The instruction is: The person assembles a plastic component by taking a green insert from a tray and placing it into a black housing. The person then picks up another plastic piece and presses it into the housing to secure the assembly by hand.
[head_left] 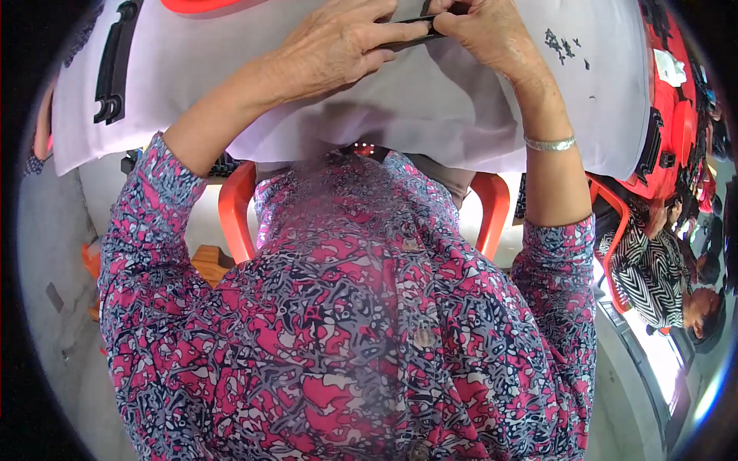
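Both hands meet over the cloth-covered table near the top of the view. My left hand (338,46) grips one end of a narrow black plastic part (411,41), its index finger stretched along it. At the other end, my right hand (488,34) pinches the same part between thumb and fingers. Fingers hide much of the part, and its upper side runs close to the picture's edge. To the right of my right hand lie several tiny black pieces (563,48), scattered on the cloth.
Long black plastic parts (117,63) lie at the table's left side. A red rounded object (201,4) shows at the far edge. More black parts (652,142) sit by the right edge, near a red surface (680,123). Another person (649,273) is at the right.
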The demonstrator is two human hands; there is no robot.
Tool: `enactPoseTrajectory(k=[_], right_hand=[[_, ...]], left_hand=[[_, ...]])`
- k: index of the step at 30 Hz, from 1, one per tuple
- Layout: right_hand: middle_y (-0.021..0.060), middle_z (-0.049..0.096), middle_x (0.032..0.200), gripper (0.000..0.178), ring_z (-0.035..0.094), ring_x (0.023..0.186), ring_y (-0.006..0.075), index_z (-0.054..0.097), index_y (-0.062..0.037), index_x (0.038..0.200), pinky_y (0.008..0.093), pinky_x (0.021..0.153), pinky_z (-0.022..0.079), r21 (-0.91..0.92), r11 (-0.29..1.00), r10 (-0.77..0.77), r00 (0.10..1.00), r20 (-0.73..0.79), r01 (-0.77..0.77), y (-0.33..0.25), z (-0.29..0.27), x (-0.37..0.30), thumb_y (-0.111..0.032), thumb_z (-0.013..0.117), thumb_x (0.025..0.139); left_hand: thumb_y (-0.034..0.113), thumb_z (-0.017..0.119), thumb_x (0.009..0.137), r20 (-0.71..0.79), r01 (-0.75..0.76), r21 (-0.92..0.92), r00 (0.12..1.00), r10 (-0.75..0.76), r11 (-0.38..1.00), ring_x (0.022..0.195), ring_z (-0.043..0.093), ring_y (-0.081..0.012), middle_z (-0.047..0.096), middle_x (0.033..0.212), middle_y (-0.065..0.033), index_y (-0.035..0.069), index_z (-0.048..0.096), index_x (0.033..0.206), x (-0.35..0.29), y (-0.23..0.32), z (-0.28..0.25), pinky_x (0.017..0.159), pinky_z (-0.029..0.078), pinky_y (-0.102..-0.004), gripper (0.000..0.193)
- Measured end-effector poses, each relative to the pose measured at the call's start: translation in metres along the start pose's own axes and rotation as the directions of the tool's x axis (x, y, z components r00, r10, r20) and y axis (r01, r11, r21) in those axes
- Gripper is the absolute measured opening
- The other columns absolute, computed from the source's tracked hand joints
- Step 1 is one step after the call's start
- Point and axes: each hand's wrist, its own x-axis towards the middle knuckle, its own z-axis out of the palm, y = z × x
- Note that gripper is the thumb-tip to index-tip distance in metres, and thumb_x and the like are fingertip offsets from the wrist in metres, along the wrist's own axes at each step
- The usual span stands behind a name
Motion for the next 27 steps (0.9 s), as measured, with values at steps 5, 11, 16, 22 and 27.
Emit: enactPoseTrajectory(k=[5, 11, 16, 22, 27], right_hand=[[-0.0035, 0.060, 0.071, 0.007, 0.055, 0.070, 0.0079, 0.066, -0.0032, 0.080, 0.0245, 0.064, 0.046, -0.047, 0.995, -0.082, 0.996, 0.047, 0.084, 0.020, -0.005, 0.012, 0.004, 0.064, 0.081], [-0.0039, 0.062, 0.078, 0.010, 0.055, 0.072, 0.0075, 0.066, -0.0036, 0.084, 0.0241, 0.067, 0.046, 0.101, 0.987, -0.118, 0.992, -0.041, 0.122, 0.022, -0.006, 0.007, 0.006, 0.063, 0.085], [-0.0019, 0.070, 0.086, 0.014, 0.063, 0.082, 0.0054, 0.076, -0.0031, 0.103, 0.0220, 0.078, 0.051, -0.325, 0.943, -0.231, 0.844, -0.484, 0.071, 0.001, -0.002, -0.025, -0.010, 0.068, 0.092], [0.0032, 0.067, 0.066, 0.024, 0.062, 0.060, 0.0121, 0.077, -0.0028, 0.102, 0.0286, 0.061, 0.050, -0.308, 0.948, -0.042, 0.932, -0.359, -0.076, -0.015, 0.020, -0.041, -0.023, 0.071, 0.091], [0.0075, 0.069, 0.064, 0.028, 0.067, 0.059, 0.0165, 0.077, -0.0021, 0.100, 0.0338, 0.064, 0.054, -0.280, 0.948, 0.061, 0.952, -0.301, -0.150, -0.023, 0.036, -0.044, -0.026, 0.070, 0.089]], left_hand=[[0.015, 0.069, 0.087, -0.131, -0.064, -0.015, 0.989, 0.062, 0.998, 0.091, 0.052, -0.0296, 0.049, 0.096, -0.0115, 0.016, 0.064, 0.135, 0.001, -0.009, 0.011, 0.082, 0.045, -0.0435, 0.048], [0.017, 0.071, 0.084, -0.275, -0.093, 0.088, 0.955, 0.114, 0.992, 0.090, 0.055, -0.0314, 0.051, 0.094, -0.0123, 0.015, 0.067, 0.131, -0.004, -0.017, 0.030, 0.081, 0.046, -0.0442, 0.047], [0.018, 0.072, 0.082, -0.255, -0.010, 0.045, 0.967, 0.021, 0.999, 0.090, 0.057, -0.0329, 0.053, 0.094, -0.0134, 0.013, 0.068, 0.128, -0.008, -0.020, 0.027, 0.081, 0.047, -0.0457, 0.046], [0.014, 0.074, 0.078, -0.353, 0.005, -0.299, 0.929, -0.116, 0.954, 0.095, 0.060, -0.0348, 0.059, 0.102, -0.0145, 0.006, 0.068, 0.121, -0.018, -0.006, 0.016, 0.085, 0.049, -0.0428, 0.044], [0.008, 0.073, 0.076, -0.307, 0.080, -0.394, 0.928, -0.213, 0.916, 0.095, 0.061, -0.0362, 0.060, 0.101, -0.0156, 0.004, 0.065, 0.117, -0.024, -0.001, 0.016, 0.085, 0.049, -0.0435, 0.043]])
